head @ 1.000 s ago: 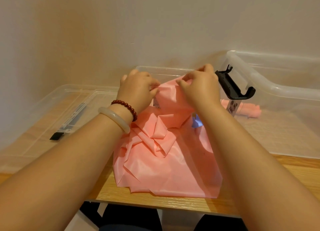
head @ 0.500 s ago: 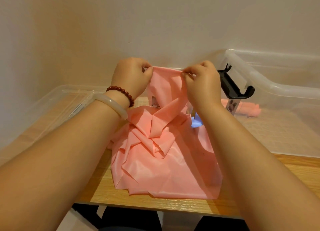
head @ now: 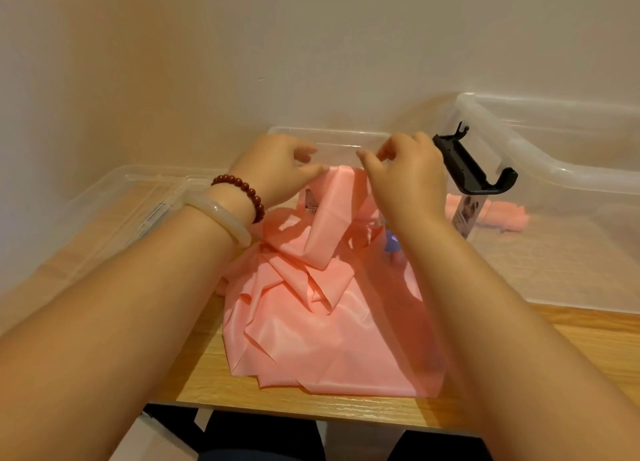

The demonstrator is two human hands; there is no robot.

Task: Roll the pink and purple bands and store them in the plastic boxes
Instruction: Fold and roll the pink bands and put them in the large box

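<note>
**Pink band held up at its top edge, between the boxes**

- Left hand: thumb and fingertips pinch the top left corner of the pink band. The wrist carries a bead bracelet and a pale bangle.
- Right hand: fingers curled, sitting at the band's top right corner. The thumb tip pokes up above the edge. The back of the hand hides the contact, so cannot tell if it actually grips the band.
- Pink band: the upper strip is lifted and stands between the two hands. The rest lies in a crumpled, folded heap on the wooden table, reaching close to the near edge. A small printed label shows on the lifted strip, just below the left hand.
- A purple scrap peeks out beside the right wrist, mostly covered by the arm and the pink heap. Cannot tell its shape.
- Big clear box on the right, open, with a black clip sticking up on its near corner. A rolled pink band lies inside on the floor of the box.
- Second clear box rim shows just behind the hands, against the wall.
- A flat clear lid lies to the left, under the left forearm.
</note>
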